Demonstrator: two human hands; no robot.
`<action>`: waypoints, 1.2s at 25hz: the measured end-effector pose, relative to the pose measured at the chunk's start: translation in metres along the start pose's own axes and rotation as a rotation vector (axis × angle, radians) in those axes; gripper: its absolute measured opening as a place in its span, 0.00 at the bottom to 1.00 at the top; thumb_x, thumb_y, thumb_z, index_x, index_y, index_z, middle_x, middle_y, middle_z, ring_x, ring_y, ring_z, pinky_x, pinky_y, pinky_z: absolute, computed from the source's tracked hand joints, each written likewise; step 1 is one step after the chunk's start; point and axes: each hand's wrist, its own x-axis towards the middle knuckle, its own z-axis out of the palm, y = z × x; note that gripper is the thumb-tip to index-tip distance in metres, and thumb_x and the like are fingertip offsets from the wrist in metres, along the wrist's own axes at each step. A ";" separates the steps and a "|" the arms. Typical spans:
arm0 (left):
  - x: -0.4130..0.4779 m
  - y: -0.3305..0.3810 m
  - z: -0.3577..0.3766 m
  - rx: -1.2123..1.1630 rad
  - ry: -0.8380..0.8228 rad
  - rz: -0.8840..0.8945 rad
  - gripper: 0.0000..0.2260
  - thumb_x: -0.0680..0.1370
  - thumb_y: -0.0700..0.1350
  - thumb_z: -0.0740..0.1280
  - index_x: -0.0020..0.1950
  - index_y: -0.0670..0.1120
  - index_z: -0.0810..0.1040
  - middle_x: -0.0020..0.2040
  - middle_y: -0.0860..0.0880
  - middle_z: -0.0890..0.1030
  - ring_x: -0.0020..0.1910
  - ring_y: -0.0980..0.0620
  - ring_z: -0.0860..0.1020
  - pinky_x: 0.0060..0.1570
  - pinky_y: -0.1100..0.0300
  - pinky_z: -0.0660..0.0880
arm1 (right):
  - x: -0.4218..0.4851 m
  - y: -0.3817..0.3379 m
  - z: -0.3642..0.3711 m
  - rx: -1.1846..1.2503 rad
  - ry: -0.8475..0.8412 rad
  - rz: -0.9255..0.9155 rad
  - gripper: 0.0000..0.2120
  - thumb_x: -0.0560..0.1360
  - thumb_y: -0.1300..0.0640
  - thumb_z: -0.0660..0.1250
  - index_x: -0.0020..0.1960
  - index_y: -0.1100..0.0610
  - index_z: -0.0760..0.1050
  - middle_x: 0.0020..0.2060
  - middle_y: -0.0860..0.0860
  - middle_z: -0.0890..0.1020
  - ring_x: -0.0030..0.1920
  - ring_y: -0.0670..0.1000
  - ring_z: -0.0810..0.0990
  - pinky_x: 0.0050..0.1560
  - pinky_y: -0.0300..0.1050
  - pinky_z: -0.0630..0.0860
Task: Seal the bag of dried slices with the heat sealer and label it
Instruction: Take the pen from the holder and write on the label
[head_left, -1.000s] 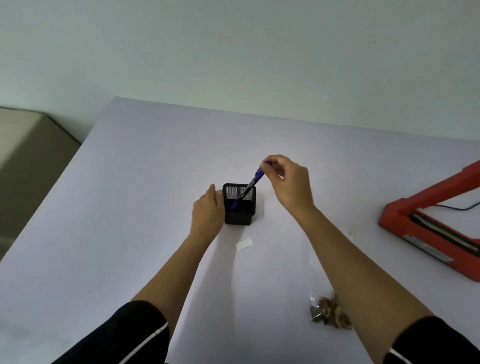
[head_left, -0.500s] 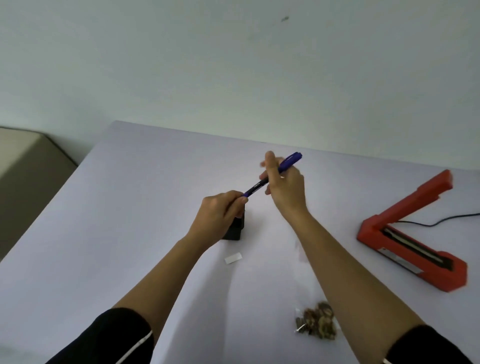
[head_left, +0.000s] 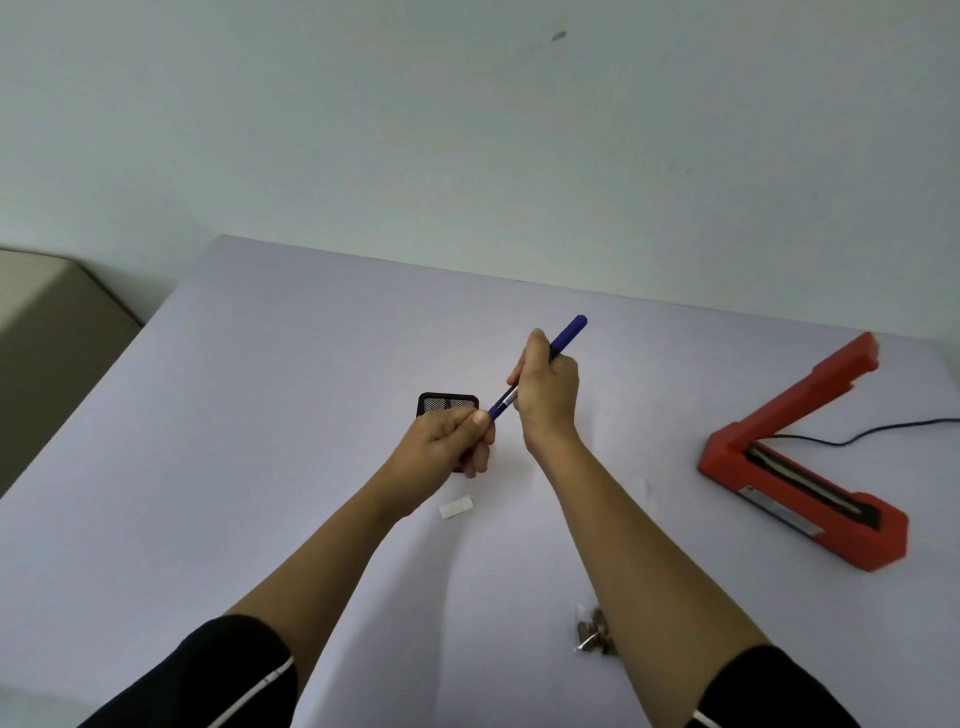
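1. Head view. Slim blue plastic marker pen (head_left: 540, 366): light, rigid, smooth. Right hand (head_left: 548, 395) fisted round its barrel; left hand (head_left: 449, 441) pinching its cap end, likely to uncap.
2. Small white paper label (head_left: 456, 506): flimsy, lift by an edge; just beside the black mesh pen cup (head_left: 448, 402).
3. Clear bag of dried slices (head_left: 592, 631): crinkly, fragile contents; mostly hidden under the right forearm.
4. Red heat sealer (head_left: 800, 467): lid raised, well apart, near the table's right edge. Open tabletop between.

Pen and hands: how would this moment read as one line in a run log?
right hand: grips pen | left hand: pinches pen's lower end | label: on table, blank | bag: on table | sealer: open
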 end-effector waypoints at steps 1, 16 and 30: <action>-0.002 -0.005 -0.003 -0.095 -0.027 -0.032 0.15 0.82 0.43 0.55 0.37 0.43 0.74 0.26 0.51 0.74 0.27 0.56 0.70 0.32 0.66 0.69 | -0.001 0.003 0.002 0.032 0.007 0.017 0.24 0.76 0.54 0.57 0.22 0.56 0.65 0.15 0.45 0.70 0.19 0.41 0.68 0.29 0.41 0.67; -0.061 -0.161 -0.077 0.677 0.494 -0.408 0.02 0.76 0.41 0.64 0.45 0.43 0.74 0.38 0.46 0.79 0.37 0.45 0.75 0.34 0.58 0.68 | -0.021 0.081 -0.049 0.074 -0.146 -0.057 0.16 0.72 0.63 0.71 0.32 0.57 0.66 0.28 0.48 0.81 0.29 0.48 0.79 0.36 0.43 0.78; -0.066 -0.176 -0.028 0.754 0.506 0.077 0.10 0.75 0.48 0.64 0.46 0.42 0.80 0.41 0.48 0.77 0.34 0.57 0.73 0.35 0.66 0.72 | -0.048 0.138 -0.022 -0.101 -0.112 0.069 0.16 0.77 0.54 0.65 0.35 0.64 0.72 0.26 0.49 0.78 0.28 0.44 0.80 0.34 0.41 0.79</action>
